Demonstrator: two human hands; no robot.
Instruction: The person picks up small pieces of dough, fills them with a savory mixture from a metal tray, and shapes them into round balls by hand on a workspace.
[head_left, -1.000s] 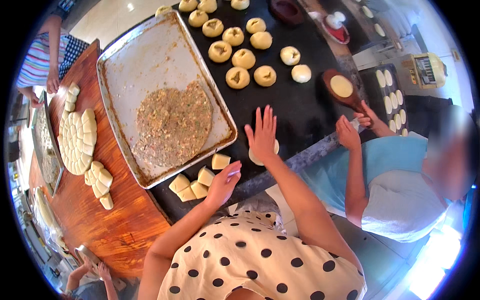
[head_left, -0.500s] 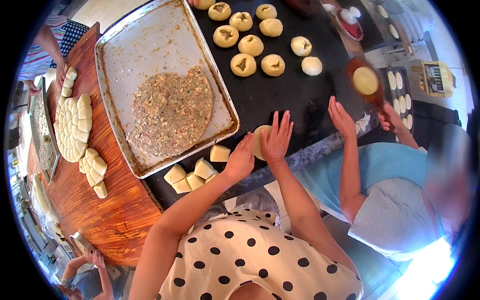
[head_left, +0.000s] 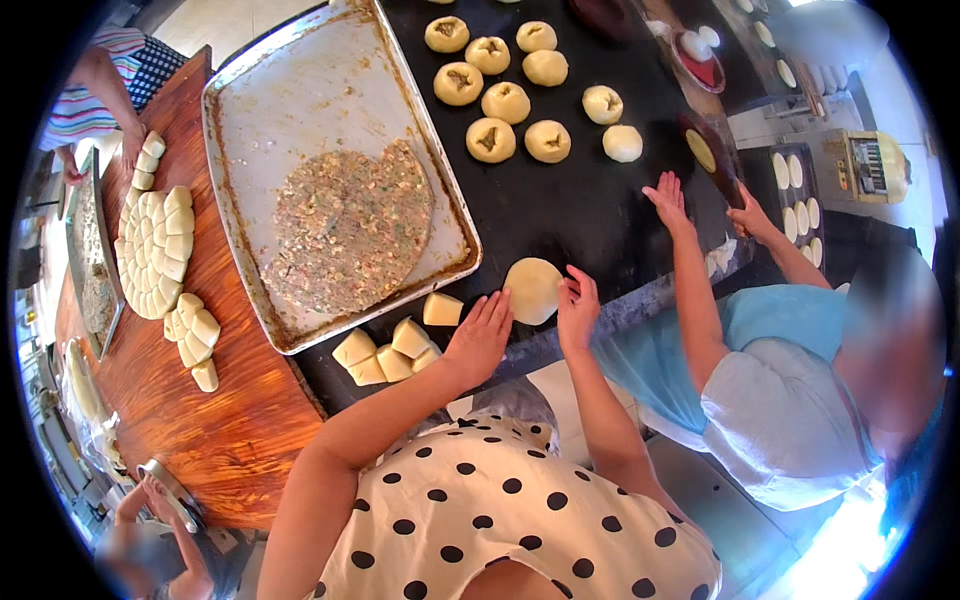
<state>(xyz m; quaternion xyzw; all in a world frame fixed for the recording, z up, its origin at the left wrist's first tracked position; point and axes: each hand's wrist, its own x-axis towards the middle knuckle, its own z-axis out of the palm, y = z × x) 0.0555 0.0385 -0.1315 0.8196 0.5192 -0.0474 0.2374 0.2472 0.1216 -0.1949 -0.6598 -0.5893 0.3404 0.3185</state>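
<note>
A flat dough round (head_left: 533, 291) lies on the dark worktop in front of me. My left hand (head_left: 480, 335) rests at its left edge with fingers stretched out flat. At the opposite edge, the bent fingers of my right hand (head_left: 578, 308) grip the rim of the round; the thumb is mostly hidden. Left of my left hand stand several cut dough pieces (head_left: 409, 338). Beyond them, a large metal tray (head_left: 290, 90) holds a heap of chopped filling (head_left: 345, 225).
Several filled dough balls (head_left: 505, 102) sit at the far side of the worktop. A co-worker's hand (head_left: 668, 200) is open to my right; their other holds a wooden paddle (head_left: 715, 165) with a dough disc. More cut dough (head_left: 155, 250) covers part of the wooden table at left.
My right hand has slid off the dough round to its right edge, and my left hand has drawn back slightly, uncovering the round. The co-worker's paddle has turned edge-on.
</note>
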